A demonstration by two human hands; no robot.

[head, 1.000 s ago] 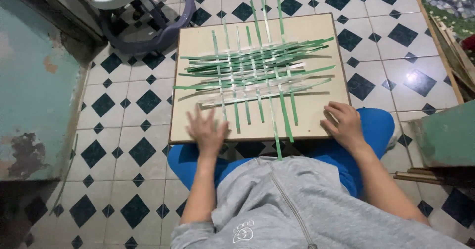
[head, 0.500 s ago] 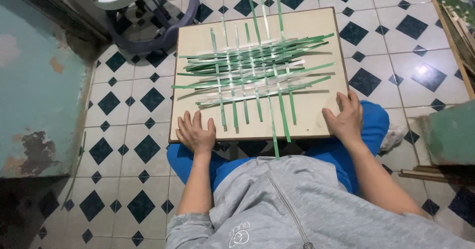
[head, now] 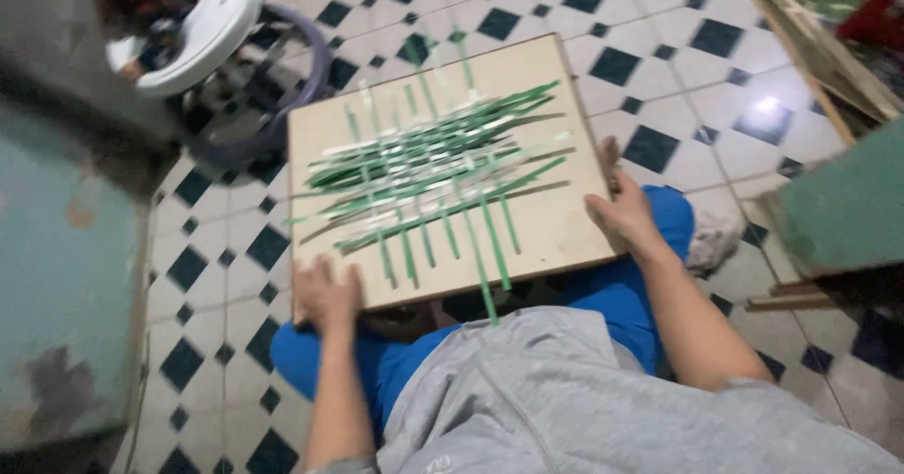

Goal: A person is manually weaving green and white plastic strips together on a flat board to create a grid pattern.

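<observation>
Left hand: the left hand (head: 327, 295) lies at the near left corner of the wooden board (head: 556, 234), fingers together and curled over the near edge, clamped on the board.
Right hand: the right hand (head: 623, 212) grips the board's right edge near its near corner, thumb on top and fingers wrapped around the side.
Board: a pale, flat, roughly square panel resting on the person's lap, tilted in the picture so its right side sits farther away than its left.
Woven strips: green and white strips (head: 428, 168) are interlaced in a loose mat across the middle of the board; long strips run left to right, shorter ones cross them.
Loose ends: several green ends stick out past the weave toward the person, and one long green strip (head: 485, 276) hangs over the near edge onto the grey top.
Clothing: blue trousers (head: 650, 290) under the board, grey top (head: 584, 399) in the foreground.
Floor: white tiles with black diamond insets (head: 659, 79) all around.
Left side: a teal, worn surface (head: 66, 276) fills the left edge.
Far left: a white, round-rimmed object on a dark ring base (head: 202, 36) stands on the floor just beyond the board's far left corner; it is blurred.
Right side: a green panel (head: 843, 215) and wooden slats (head: 819, 55) sit near the right edge.
</observation>
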